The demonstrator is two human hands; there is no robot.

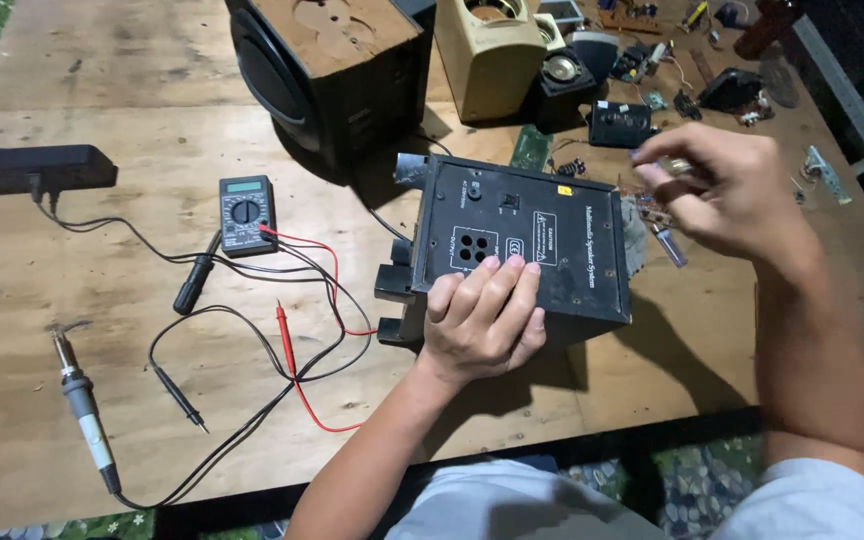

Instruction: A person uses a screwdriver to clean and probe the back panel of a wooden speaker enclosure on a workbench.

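Low in the centre of the frame the left hand lies flat, fingers together, pressed on the near edge of the black speaker back panel, which sits tilted on the plywood table at mid-frame. To the right and a little higher, the right hand hovers past the panel's right edge with fingers pinched on something small (blurred, so what it holds cannot be told), above a small cylindrical part. To work steadily here, it seems wise to keep the left palm bearing down so the panel cannot rock. Left of the panel lie red and black probe leads, a multimeter and, nearer, a soldering iron. Along the top stand an open black speaker cabinet and a cream enclosure, whose insides cannot be made out.
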